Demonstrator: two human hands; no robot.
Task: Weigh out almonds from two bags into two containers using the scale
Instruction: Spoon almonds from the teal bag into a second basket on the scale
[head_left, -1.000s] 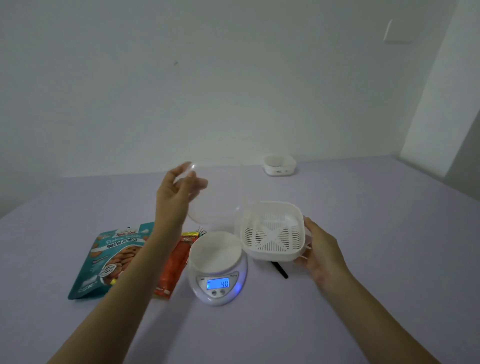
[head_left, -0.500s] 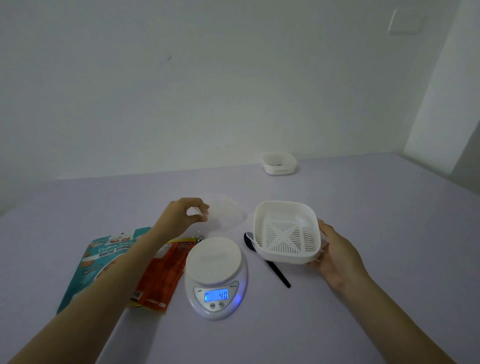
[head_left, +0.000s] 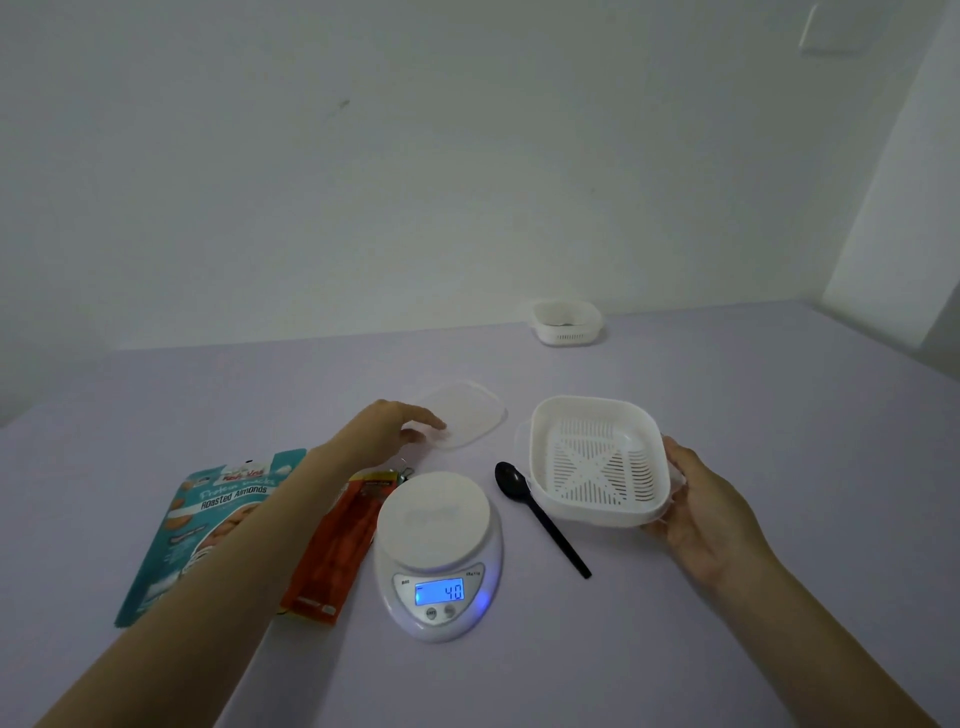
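My right hand (head_left: 701, 512) grips a white square container (head_left: 597, 462) with a slotted bottom, tilted toward me just above the table, right of the scale. The white scale (head_left: 439, 551) stands in the middle with a bare platform and a lit blue display reading 40. My left hand (head_left: 382, 431) reaches past the scale, its fingertips pinching the left edge of a clear lid (head_left: 462, 418) that lies flat on the table. A teal roasted almonds bag (head_left: 208, 525) and an orange bag (head_left: 337, 545) lie left of the scale, partly under my left forearm.
A black spoon (head_left: 540, 514) lies between the scale and the held container. A second white container (head_left: 566, 322) stands far back by the wall. The table (head_left: 727, 649) is pale lilac, with a wall behind and a corner at the right.
My left hand has lowered the clear lid from the air onto the table behind the scale. My right hand has shifted the white container to the right, off the scale side, uncovering the spoon.
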